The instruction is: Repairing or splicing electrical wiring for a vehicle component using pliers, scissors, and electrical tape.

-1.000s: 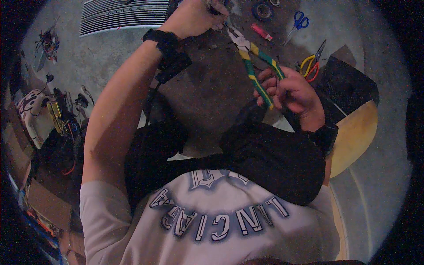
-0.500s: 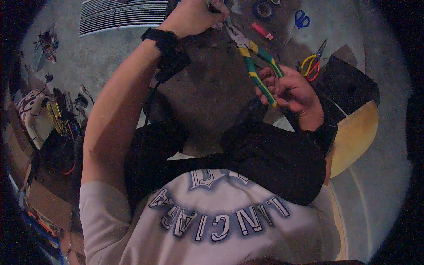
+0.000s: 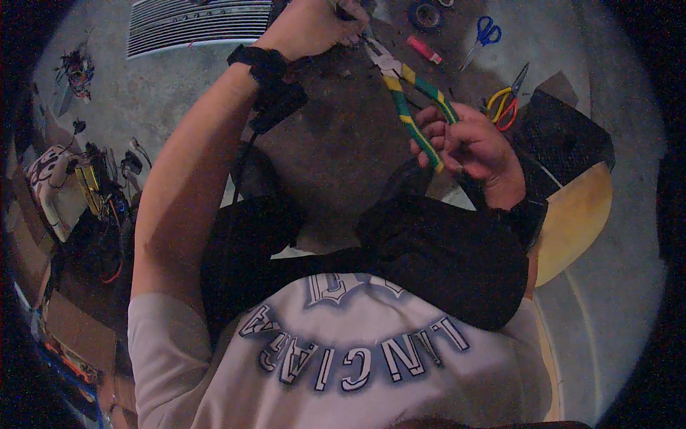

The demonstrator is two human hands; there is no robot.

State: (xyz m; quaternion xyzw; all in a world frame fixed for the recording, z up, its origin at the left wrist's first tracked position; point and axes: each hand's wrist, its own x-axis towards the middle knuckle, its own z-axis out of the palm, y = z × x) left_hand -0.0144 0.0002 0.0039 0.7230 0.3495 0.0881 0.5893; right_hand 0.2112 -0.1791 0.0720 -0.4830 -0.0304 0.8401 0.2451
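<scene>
My left hand [image 3: 321, 25] is at the top of the view, fingers closed around something small and dark that I cannot make out. My right hand [image 3: 475, 146] grips pliers [image 3: 407, 96] with green-and-yellow handles, spread apart in a V. The pliers' metal jaws point up-left and reach close to my left fingertips; whether they touch what those fingers hold is unclear. Right of the pliers lie a pink-red small object [image 3: 423, 50], blue-handled scissors [image 3: 487, 32] and snips with yellow and red handles [image 3: 506, 107].
Tape rolls [image 3: 427, 16] sit at the top, a slatted metal panel [image 3: 193, 28] at upper left. Tangled wires [image 3: 103, 189] and cardboard [image 3: 82, 329] line the left side; a black mesh item [image 3: 572, 125] and tan board [image 3: 575, 218] lie at the right. My dark-clothed legs frame the middle.
Both hands stay in nearly the same places. The pliers and my right hand have shifted very slightly upward.
</scene>
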